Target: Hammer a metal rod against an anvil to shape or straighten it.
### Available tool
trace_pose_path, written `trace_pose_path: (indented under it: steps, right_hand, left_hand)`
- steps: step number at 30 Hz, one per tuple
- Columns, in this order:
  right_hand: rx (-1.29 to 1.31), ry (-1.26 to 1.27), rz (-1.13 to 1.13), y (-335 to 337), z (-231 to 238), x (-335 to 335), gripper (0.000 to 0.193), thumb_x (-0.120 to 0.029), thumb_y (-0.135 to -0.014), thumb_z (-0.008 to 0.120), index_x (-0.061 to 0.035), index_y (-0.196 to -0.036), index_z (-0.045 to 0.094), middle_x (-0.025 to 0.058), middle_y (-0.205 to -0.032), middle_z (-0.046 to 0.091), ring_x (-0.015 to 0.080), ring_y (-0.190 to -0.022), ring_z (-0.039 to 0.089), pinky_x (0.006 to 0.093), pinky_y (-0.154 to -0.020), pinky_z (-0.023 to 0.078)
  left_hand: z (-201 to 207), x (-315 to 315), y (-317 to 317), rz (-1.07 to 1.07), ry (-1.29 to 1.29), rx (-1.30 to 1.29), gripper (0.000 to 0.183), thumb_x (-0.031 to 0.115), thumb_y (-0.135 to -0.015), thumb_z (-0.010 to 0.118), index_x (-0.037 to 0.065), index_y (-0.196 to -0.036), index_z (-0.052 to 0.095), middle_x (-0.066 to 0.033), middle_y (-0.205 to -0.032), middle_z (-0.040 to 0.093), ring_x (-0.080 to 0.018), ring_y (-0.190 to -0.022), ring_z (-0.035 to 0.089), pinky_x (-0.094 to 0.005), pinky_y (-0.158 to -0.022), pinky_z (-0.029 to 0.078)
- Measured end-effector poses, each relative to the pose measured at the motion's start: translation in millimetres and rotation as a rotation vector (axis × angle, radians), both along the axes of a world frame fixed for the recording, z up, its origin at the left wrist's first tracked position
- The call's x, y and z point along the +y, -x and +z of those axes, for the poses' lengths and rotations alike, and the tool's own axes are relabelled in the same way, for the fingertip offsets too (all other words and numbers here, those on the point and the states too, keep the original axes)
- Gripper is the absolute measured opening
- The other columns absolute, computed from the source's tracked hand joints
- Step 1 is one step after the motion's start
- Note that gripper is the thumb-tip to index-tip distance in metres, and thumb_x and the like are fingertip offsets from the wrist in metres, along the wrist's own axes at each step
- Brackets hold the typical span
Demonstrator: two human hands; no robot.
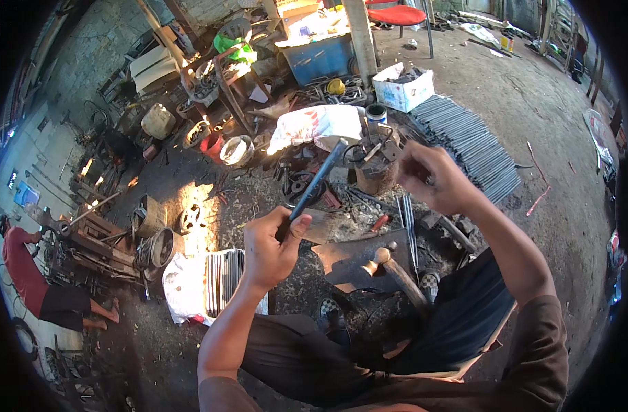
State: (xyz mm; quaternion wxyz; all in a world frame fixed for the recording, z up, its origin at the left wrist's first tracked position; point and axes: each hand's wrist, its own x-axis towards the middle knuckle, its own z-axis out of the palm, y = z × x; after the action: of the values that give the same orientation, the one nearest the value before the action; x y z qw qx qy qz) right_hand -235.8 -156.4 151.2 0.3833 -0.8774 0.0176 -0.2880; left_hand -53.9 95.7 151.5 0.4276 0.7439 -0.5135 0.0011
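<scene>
My left hand (pixel 267 253) is closed round the lower end of a dark metal rod (pixel 321 180), which slants up and to the right. To its right, my right hand (pixel 437 180) is raised with its fingers curled in; whatever it may hold is hidden. It is apart from the rod. Below the hands, a hammer (pixel 404 281) with a wooden handle lies with its head over a flat metal sheet (pixel 345 257). Several thin rods (pixel 408 226) lean beside the sheet.
A large bundle of metal rods (pixel 468 147) lies at right, near a white box (pixel 403 89). More strips (pixel 225 275) lie by my left forearm. A white sack (pixel 317 127) is ahead, and a red chair (pixel 396 15) farther back. Another person (pixel 36 275) works at far left.
</scene>
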Motion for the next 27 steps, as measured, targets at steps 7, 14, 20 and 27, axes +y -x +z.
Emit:
trace_pose_path:
  steps: [7, 14, 20, 27]
  right_hand:
    - [0.201, 0.026, 0.015, 12.8, -31.1, 7.0, 0.011, -0.004, -0.084, 0.065, 0.0008, -0.086, 0.055, 0.0108, -0.072, 0.059, 0.0220, -0.063, 0.057, 0.0344, -0.060, 0.046]
    - [0.900, 0.235, 0.082, 8.0, -120.9, 15.4, 0.029, -0.030, -0.085, 0.060, -0.0084, -0.103, 0.067, 0.0123, -0.093, 0.069, 0.0325, -0.088, 0.066, 0.0441, -0.076, 0.051]
    - [1.320, 0.236, 0.077, 4.4, -175.1, 56.6, 0.052, -0.051, -0.083, 0.062, -0.0016, -0.098, 0.068, 0.0194, -0.092, 0.070, 0.0353, -0.090, 0.068, 0.0438, -0.078, 0.054]
    - [1.166, 0.157, -0.188, 14.5, -216.7, 77.3, 0.051, -0.035, -0.071, 0.076, 0.0049, -0.100, 0.061, 0.0214, -0.090, 0.069, 0.0356, -0.088, 0.068, 0.0434, -0.077, 0.055]
  left_hand:
    - [-5.5, -3.1, 7.6, -0.022, 0.052, 0.116, 0.027, 0.026, -0.093, 0.066, 0.002, -0.080, 0.061, 0.0005, -0.052, 0.046, -0.0037, -0.049, 0.037, -0.0256, -0.045, 0.028]
    - [-73.6, -26.0, -23.7, -0.228, -0.484, 0.479, 0.029, 0.028, -0.100, 0.050, 0.001, -0.094, 0.058, -0.0015, -0.064, 0.053, -0.0067, -0.053, 0.050, -0.0243, -0.050, 0.040]
    - [-199.9, -5.8, -43.6, -0.248, -0.651, 0.003, 0.025, 0.021, -0.096, 0.052, -0.003, -0.091, 0.057, -0.0165, -0.062, 0.058, -0.0301, -0.058, 0.062, -0.0391, -0.055, 0.049]
    - [-271.6, 18.5, -59.5, -0.736, -0.951, -0.404, 0.015, 0.011, -0.084, 0.054, 0.004, -0.095, 0.060, -0.0176, -0.094, 0.059, -0.0363, -0.080, 0.063, -0.0463, -0.069, 0.051]
